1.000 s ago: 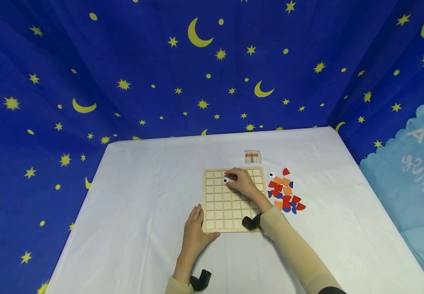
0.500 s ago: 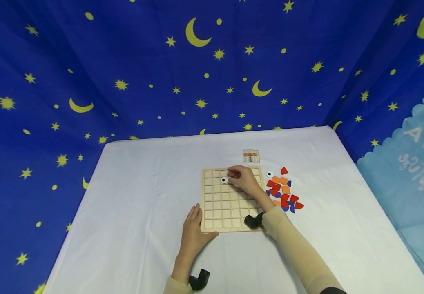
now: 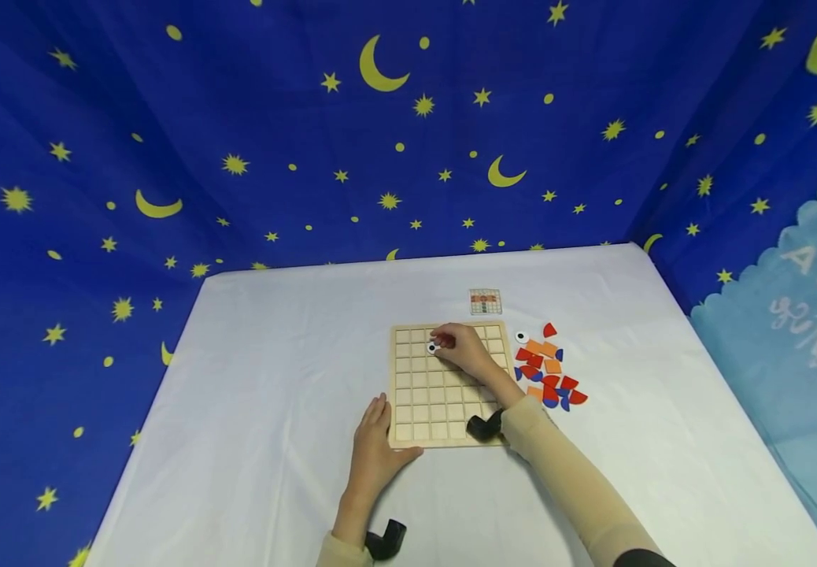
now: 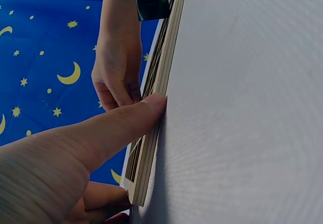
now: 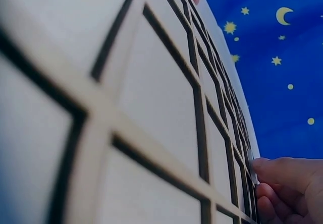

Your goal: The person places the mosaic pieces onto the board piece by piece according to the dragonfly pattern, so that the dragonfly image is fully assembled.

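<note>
In the head view, my right hand (image 3: 460, 349) is over the upper part of a wooden grid board (image 3: 401, 409). Its thumb and fingers pinch a small white eye piece (image 3: 431, 347) with a black dot. The right wrist view shows this piece as a thin edge (image 5: 252, 166) at my fingertips, right at the grid. My left hand (image 3: 373, 449) lies at the board's near left corner, fingers straight along the left side. From the left wrist view, its thumb (image 4: 151, 103) rests against the board's front edge.
Right of the board lies a loose pile of red, orange and blue pieces (image 3: 552, 367). A second white eye piece (image 3: 521, 337) lies at its top left. Behind the board is a small pattern card (image 3: 485, 301). A starry blue curtain (image 3: 408, 126) stands behind the white-covered table (image 3: 274, 378).
My right hand makes only small shifts, its fingers lifting a little off the eye piece and then coming back onto it. My left hand stays at the board's corner.
</note>
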### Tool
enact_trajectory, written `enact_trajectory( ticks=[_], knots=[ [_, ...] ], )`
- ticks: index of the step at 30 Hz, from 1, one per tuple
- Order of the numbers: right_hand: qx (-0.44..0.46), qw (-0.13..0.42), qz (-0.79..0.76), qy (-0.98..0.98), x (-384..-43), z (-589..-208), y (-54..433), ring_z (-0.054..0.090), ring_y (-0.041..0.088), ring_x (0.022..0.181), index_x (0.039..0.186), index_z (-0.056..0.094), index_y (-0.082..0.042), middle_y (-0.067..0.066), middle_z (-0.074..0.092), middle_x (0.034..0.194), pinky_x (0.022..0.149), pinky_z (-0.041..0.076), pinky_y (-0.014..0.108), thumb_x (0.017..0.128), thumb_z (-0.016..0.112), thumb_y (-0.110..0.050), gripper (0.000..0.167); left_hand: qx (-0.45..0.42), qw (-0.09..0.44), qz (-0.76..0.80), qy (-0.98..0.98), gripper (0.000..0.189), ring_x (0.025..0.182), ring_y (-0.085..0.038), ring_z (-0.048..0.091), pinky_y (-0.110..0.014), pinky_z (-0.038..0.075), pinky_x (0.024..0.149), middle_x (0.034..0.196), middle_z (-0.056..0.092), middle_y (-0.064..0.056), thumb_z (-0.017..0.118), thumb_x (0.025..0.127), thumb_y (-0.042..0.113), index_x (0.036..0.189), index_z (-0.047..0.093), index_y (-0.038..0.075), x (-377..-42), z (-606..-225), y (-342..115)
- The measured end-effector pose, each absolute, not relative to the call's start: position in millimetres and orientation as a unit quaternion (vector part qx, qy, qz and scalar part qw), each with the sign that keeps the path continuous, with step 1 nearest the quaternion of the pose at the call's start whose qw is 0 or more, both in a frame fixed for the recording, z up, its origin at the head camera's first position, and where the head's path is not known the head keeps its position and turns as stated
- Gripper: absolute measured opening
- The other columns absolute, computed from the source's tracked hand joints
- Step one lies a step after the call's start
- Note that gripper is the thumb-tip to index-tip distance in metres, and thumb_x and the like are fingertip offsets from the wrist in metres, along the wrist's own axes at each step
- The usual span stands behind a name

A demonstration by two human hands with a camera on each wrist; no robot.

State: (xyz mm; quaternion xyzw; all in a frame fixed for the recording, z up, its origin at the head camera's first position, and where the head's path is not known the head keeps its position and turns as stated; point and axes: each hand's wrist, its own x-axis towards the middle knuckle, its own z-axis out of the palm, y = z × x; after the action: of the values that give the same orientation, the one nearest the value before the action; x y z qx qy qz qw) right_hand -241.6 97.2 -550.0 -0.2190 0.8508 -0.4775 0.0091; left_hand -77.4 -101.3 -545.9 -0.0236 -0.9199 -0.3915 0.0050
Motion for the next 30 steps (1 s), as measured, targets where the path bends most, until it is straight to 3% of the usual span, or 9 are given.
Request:
enact_trajectory(
  ticks=[22,30],
  knots=[
    [-0.148,-0.045,-0.515,0.843,-239.9,-531.4,148.9,0.065,0.031,0.087,0.117,0.061,0.009,0.022,0.067,0.097,0.075,0.056,0.027,0.084,0.066,0.002,0.034,-0.02,0.004,-0.392,-0.92,0.095,0.141,-0.041,0.03,-0.06,0.027,0.112,0.147,0.037,-0.028,0.089,0.06,0.022,0.137,0.043,-0.011,-78.5,-548.1,-100.8],
    [-0.104,-0.062,-0.51,0.852,-237.5,-528.9,176.5,0.064,0.026,0.087,0.118,0.062,0.007,0.02,0.067,0.099,0.074,0.051,0.014,0.084,0.067,-0.001,0.035,-0.017,0.001,-0.392,-0.92,0.096,0.141,-0.041,0.03,-0.06,0.026,0.112,0.148,0.037,-0.027,0.089,0.06,0.023,0.137,0.043,-0.011,-78.7,-548.7,-100.7]
  ],
)
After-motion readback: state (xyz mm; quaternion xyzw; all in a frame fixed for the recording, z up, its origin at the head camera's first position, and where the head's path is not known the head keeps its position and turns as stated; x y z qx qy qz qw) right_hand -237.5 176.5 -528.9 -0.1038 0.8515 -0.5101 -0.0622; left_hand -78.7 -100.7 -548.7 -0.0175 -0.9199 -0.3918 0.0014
